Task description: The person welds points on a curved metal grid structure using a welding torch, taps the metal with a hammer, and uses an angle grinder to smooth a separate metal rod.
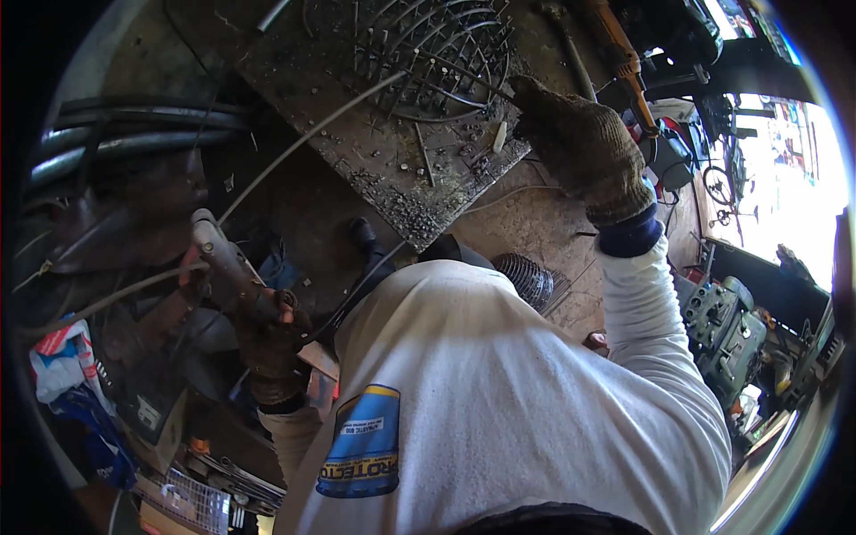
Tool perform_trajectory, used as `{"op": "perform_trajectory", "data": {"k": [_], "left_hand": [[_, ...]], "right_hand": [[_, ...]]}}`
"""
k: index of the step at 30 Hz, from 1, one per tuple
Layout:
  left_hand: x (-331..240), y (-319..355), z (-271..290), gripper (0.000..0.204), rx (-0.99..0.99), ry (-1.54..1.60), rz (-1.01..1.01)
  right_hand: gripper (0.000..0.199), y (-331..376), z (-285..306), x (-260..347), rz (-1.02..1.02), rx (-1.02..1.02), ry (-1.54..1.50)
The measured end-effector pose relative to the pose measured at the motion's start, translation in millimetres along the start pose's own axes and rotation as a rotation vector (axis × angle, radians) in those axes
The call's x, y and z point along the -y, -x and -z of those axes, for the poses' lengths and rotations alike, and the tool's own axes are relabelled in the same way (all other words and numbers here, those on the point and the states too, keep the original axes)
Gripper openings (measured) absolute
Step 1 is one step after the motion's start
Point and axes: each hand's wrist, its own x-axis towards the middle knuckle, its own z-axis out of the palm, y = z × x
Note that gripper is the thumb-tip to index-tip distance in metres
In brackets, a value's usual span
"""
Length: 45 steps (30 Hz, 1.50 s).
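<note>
My left hand [270, 352], in a dark brown work glove, is closed around a grey welding electrode holder [234, 266] with a reddish lever. A long grey welding electrode [312, 134] runs from its jaws up to a round frame of welded metal bars [437, 67] on the metal worktable [357, 147]. My right hand [584, 147], in a brown knit glove, is at the frame's right side, its fingers closed on the end of a thin metal rod [468, 78] that reaches in over the bars. The fingertips are partly in shadow.
Metal crumbs [415, 209] and a loose rod [423, 153] litter the table's near corner. An orange power tool [624, 62] lies at the far right. Bundled pipes [134, 143] are at the left, a wire coil [526, 278] is on the floor, and a machine [724, 325] stands right.
</note>
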Motion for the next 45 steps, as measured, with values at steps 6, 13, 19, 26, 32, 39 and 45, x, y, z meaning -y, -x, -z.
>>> {"op": "perform_trajectory", "data": {"k": [6,13,19,26,32,39,45], "left_hand": [[-0.3,-17.0,29.4,0.037,-0.157,-0.408,-0.017],[-12.1,-37.6,33.5,0.042,-0.162,-0.6,-0.053],[-16.7,-43.1,47.4,0.046,-0.061,-0.457,-0.007],[-23.7,-51.9,52.5,0.042,-0.027,-0.452,0.021],[-25.1,-56.3,56.5,0.045,-0.065,-0.628,-0.045],[-28.4,-57.8,43.0,0.044,-0.073,-0.57,-0.082],[-33.4,-60.4,42.3,0.04,-0.012,-0.55,-0.086]], "right_hand": [[0.037,-0.3,1.0,3.0,-0.049,0.05,0.046],[0.037,1.1,1.8,4.0,-0.015,0.026,-0.036],[0.038,2.0,-4.8,0.9,-0.01,-0.018,-0.187],[0.039,9.4,-9.0,-10.7,-0.046,-0.012,-0.13],[0.04,8.3,-4.9,-3.4,-0.094,0.003,-0.155],[0.04,3.2,-1.0,0.0,-0.063,0.045,-0.074],[0.041,-1.9,7.8,14.2,0.023,0.003,0.046]]}}
